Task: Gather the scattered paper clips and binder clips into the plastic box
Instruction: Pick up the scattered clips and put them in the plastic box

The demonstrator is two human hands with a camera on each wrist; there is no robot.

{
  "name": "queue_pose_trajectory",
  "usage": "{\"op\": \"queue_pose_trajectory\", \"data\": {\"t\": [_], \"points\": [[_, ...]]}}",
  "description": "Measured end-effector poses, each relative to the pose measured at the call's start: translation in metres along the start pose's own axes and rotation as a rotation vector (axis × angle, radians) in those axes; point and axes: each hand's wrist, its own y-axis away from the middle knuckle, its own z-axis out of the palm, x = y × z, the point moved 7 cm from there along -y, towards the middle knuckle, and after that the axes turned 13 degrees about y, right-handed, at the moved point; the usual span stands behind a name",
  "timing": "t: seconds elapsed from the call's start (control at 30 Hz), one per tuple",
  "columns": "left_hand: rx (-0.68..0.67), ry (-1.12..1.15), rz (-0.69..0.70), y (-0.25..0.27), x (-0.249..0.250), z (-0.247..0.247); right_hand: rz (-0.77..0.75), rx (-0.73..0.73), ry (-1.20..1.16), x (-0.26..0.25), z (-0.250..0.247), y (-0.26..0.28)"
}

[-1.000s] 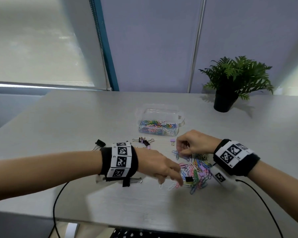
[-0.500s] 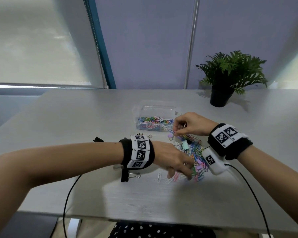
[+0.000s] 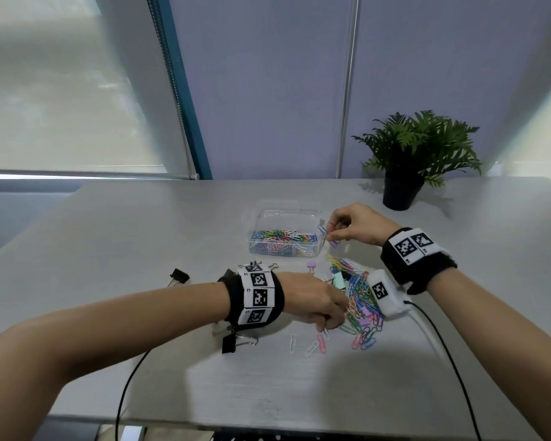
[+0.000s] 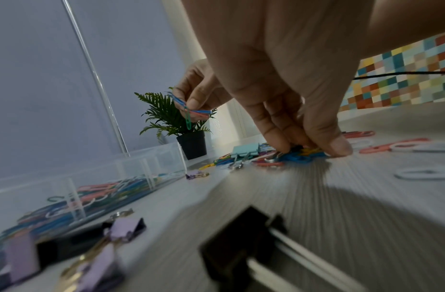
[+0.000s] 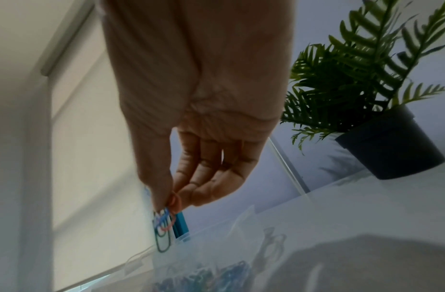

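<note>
A clear plastic box (image 3: 286, 213) holding several coloured paper clips stands mid-table. My right hand (image 3: 335, 231) hovers at the box's right edge and pinches a few paper clips (image 3: 327, 236) between thumb and fingers; the wrist view shows these hanging clips (image 5: 166, 215) just above the box (image 5: 241, 254). A pile of paper clips (image 3: 360, 292) lies in front of the box. My left hand (image 3: 331, 317) reaches down onto the pile's near-left side, its fingertips (image 4: 283, 145) pinching clips on the table. A mint binder clip (image 3: 340, 279) sits in the pile.
Loose binder clips lie about: black (image 3: 178, 276) at left, black (image 3: 233, 342) under my left wrist, lilac (image 3: 311, 266) near the box. White and pink paper clips (image 3: 312, 345) lie apart in front. A potted plant (image 3: 401, 189) stands at the back right. Cables trail off the front edge.
My right hand has lifted a few clips off the pile and carried them back to the box's right edge. The left hand slid right into the pile and closed its fingertips.
</note>
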Motion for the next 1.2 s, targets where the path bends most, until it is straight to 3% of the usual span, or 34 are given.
{"op": "queue_pose_trajectory", "data": {"t": [0.17, 0.27, 0.43, 0.63, 0.87, 1.07, 1.2], "points": [[0.064, -0.049, -0.040, 0.012, 0.006, 0.007, 0.001, 0.045, -0.086, -0.020, 0.000, -0.024], [0.045, -0.089, -0.137, 0.015, 0.008, 0.015, 0.007, 0.036, -0.128, -0.031, 0.004, -0.042], [-0.006, -0.004, -0.318, 0.015, 0.005, 0.011, -0.012, 0.032, 0.066, -0.047, 0.009, -0.073], [-0.066, 0.107, -0.387, 0.020, 0.000, 0.014, -0.049, -0.061, 0.262, -0.057, 0.024, -0.083], [-0.092, 0.272, -0.418, 0.038, -0.015, 0.005, -0.144, -0.081, 0.446, -0.046, 0.004, -0.026], [0.195, 0.121, -0.641, 0.091, -0.079, -0.093, -0.010, -0.251, 0.627, 0.011, 0.008, 0.058], [0.273, 0.069, -0.825, 0.104, -0.133, -0.119, 0.082, -0.430, 0.644, 0.038, 0.037, 0.098]]}}
